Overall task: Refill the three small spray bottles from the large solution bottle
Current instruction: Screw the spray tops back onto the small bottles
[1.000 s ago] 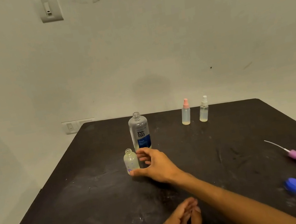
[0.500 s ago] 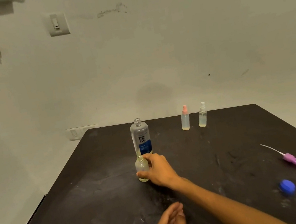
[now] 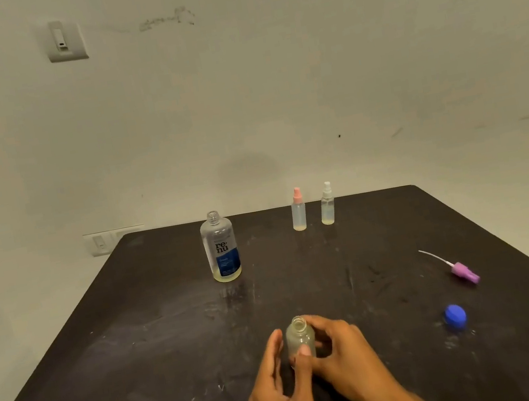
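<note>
Both hands, left hand [image 3: 278,385] and right hand [image 3: 342,351], have fingers curled round the open spray bottle [image 3: 299,338]; keep it upright while fetching the purple sprayer [image 3: 464,273].

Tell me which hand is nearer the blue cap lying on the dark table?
Right. The right hand grips the small uncapped bottle, on the round blue plastic cap's side; the left hand is beyond the bottle, farther away.
</note>
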